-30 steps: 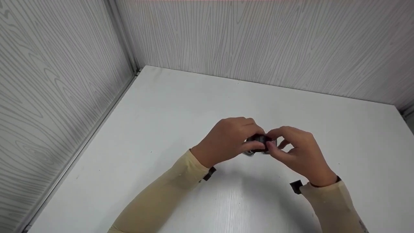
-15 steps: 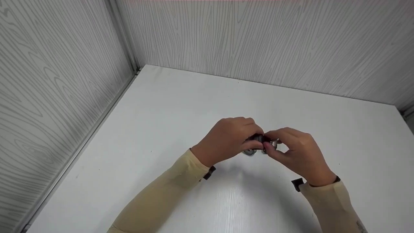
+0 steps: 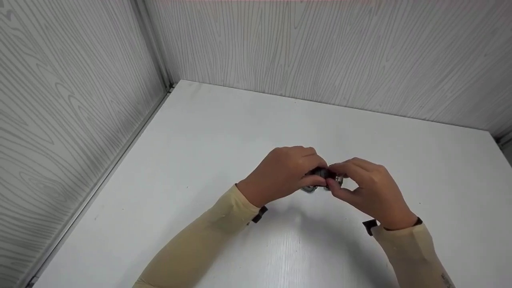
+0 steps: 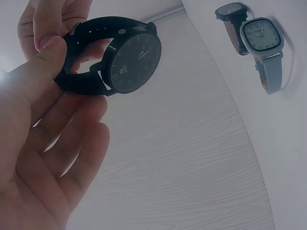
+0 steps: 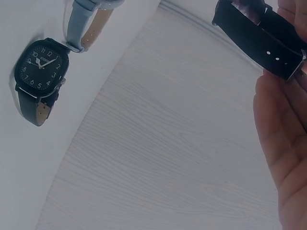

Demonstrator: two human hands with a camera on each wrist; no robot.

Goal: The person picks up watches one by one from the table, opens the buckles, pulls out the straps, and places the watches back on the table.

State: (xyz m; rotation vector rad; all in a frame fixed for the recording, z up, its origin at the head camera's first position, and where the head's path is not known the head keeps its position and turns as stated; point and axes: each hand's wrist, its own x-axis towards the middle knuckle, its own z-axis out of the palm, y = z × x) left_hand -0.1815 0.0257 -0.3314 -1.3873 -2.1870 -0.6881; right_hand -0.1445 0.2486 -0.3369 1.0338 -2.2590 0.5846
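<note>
A black wristwatch (image 3: 321, 172) with a round dark dial is held up between both hands, its strap looped. My left hand (image 3: 282, 174) grips the strap; in the left wrist view the thumb and fingers close on the band near the buckle, while the watch face (image 4: 136, 64) points away from the palm. From the other side, my right hand (image 3: 372, 186) pinches the strap ends with thumb and index finger. The right wrist view shows the punched holes of the black strap (image 5: 259, 45) and the right fingers beside it. The fingers hide part of the buckle.
On the white tabletop (image 3: 224, 124) lie two more watches under the hands: a light blue one (image 4: 262, 36) with a squarish face and a black one (image 5: 41, 69) with a rounded square dial. Wood-grain panels (image 3: 280, 44) stand behind and at the left.
The right fingers have shifted slightly left along the strap, towards the left hand, and re-pinched close to it. The left hand stays almost still.
</note>
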